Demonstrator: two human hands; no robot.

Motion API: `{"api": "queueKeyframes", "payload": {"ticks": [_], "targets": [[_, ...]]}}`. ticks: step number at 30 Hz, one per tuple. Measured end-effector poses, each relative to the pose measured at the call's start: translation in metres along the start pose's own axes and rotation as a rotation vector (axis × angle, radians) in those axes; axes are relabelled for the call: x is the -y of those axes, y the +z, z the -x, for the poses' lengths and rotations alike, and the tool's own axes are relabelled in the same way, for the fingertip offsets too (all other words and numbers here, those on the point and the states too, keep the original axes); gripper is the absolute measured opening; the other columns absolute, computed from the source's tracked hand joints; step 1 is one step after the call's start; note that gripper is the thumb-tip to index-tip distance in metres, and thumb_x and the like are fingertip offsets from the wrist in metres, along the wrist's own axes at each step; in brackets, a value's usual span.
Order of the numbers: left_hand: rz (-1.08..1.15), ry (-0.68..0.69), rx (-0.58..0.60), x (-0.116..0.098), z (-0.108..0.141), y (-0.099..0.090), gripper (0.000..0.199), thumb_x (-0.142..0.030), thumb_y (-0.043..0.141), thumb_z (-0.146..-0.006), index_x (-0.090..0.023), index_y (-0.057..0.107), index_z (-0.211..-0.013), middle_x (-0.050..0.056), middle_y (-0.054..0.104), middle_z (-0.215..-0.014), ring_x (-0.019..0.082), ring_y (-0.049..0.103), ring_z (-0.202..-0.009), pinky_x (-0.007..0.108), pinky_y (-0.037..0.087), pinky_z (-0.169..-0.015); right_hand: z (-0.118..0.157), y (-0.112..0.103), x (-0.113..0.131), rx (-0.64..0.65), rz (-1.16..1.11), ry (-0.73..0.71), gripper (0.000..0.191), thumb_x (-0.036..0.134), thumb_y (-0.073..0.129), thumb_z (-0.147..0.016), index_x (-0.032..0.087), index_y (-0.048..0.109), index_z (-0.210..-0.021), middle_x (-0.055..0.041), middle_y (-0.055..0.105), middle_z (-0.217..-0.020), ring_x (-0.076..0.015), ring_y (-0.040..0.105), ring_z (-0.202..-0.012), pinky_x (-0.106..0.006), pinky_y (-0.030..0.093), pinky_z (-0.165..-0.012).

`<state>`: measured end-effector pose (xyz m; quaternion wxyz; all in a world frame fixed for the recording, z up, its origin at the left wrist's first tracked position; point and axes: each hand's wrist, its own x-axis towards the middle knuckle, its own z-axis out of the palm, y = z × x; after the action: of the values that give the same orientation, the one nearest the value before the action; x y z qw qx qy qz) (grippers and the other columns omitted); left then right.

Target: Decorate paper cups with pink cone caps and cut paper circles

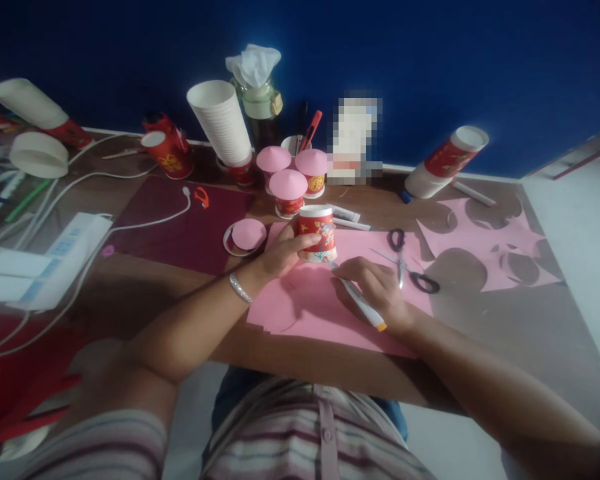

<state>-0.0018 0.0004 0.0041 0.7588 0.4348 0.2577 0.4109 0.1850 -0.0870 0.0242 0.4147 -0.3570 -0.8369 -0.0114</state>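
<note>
My left hand (285,250) is wrapped round a red patterned paper cup (317,230), its thumb across the front. The cup stands close above a stack of pink paper sheets (300,300). In my right hand (373,287) is a white utility knife (363,305) with an orange end. Its tip is close to the cup's lower edge; I cannot tell whether they touch. A pair of black-handled scissors (401,267) lies open beyond my right hand. Just behind the cup stand several red cups with pink cone tops (289,185).
A pink disc (249,234) rests on a small round white piece at left. Tall stacked white cups (220,120), a tissue-topped jar (260,100) and more red cups (167,155) line the wall. Cut pink scraps (485,240) lie right. White cables and a power strip (65,260) occupy the left.
</note>
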Motion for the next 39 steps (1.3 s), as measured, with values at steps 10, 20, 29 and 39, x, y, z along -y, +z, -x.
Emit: {"api": "queueKeyframes", "payload": {"ticks": [10,20,29,39], "targets": [[-0.018,-0.013,0.012,0.0016,-0.0003,-0.0013,0.039,-0.032,0.079,-0.077,-0.016,0.069,-0.111,0.008,0.072,-0.100,0.020,0.068,-0.088,0.033,0.055,-0.079,-0.0016,-0.0010,0.0029,0.028,-0.023,0.034,0.013,0.009,0.060,-0.093,0.020,0.058,-0.100,-0.0010,0.066,-0.076,-0.0125,0.064,-0.062,-0.023,0.048,-0.053],[-0.011,-0.018,-0.005,0.0017,-0.0005,-0.0004,0.032,-0.031,0.080,-0.080,-0.019,0.069,-0.106,0.005,0.069,-0.096,0.018,0.066,-0.087,0.032,0.057,-0.079,0.0019,0.0004,0.0034,-0.011,-0.052,-0.021,0.019,0.007,0.063,-0.089,0.019,0.058,-0.104,-0.0014,0.067,-0.076,-0.0146,0.067,-0.063,-0.025,0.053,-0.056],[-0.038,-0.047,-0.003,0.0018,0.0007,0.0008,0.033,-0.031,0.081,-0.080,-0.017,0.067,-0.106,0.005,0.069,-0.095,0.018,0.067,-0.085,0.031,0.056,-0.073,-0.0002,0.0013,0.0029,0.016,-0.002,-0.034,0.018,0.009,0.063,-0.092,0.019,0.056,-0.105,-0.0024,0.068,-0.078,-0.0141,0.067,-0.064,-0.025,0.054,-0.057],[-0.049,-0.022,0.011,0.0051,-0.0002,-0.0001,0.033,-0.031,0.082,-0.081,-0.016,0.065,-0.104,0.006,0.069,-0.093,0.015,0.064,-0.078,0.027,0.051,-0.068,-0.0016,0.0005,0.0037,0.032,0.000,-0.042,0.017,0.009,0.064,-0.093,0.019,0.057,-0.106,-0.0030,0.069,-0.081,-0.0140,0.068,-0.067,-0.025,0.055,-0.059]]}}
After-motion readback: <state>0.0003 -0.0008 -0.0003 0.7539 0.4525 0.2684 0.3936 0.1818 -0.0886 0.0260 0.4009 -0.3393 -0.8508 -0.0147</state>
